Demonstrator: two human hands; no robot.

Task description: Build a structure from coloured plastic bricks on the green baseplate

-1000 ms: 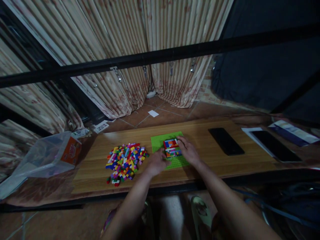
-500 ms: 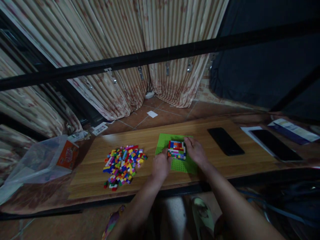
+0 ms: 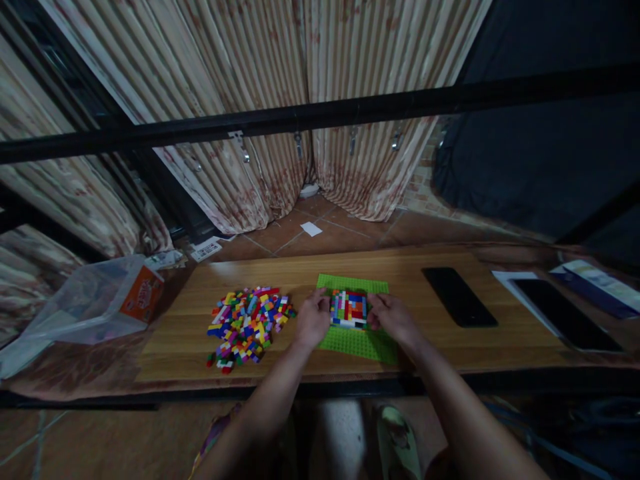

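A flat build of toy bricks [image 3: 349, 308] in many colours lies over the green baseplate [image 3: 350, 341]. At its left edge, my left hand [image 3: 313, 319] is closed with thumb and fingertips against the bricks. My right hand [image 3: 393, 319] grips the opposite edge, its fingers bent and partly hidden. Whether the build is pressed onto the studs or only rests there, I cannot tell. To the left, a pile of loose toy bricks [image 3: 249, 323] is spread on the wooden board [image 3: 175, 333].
A black phone [image 3: 459, 297] lies on the board to the right, with a dark tablet-like slab [image 3: 565, 313] beyond it. On the far left stands a clear plastic box [image 3: 95, 300] with an orange label. A dark bar [image 3: 320, 117] crosses before the curtains.
The brick build has turned about a quarter turn between my hands; its striped rows now run front to back. My left hand has shifted up along its side. The camera view has moved slightly.
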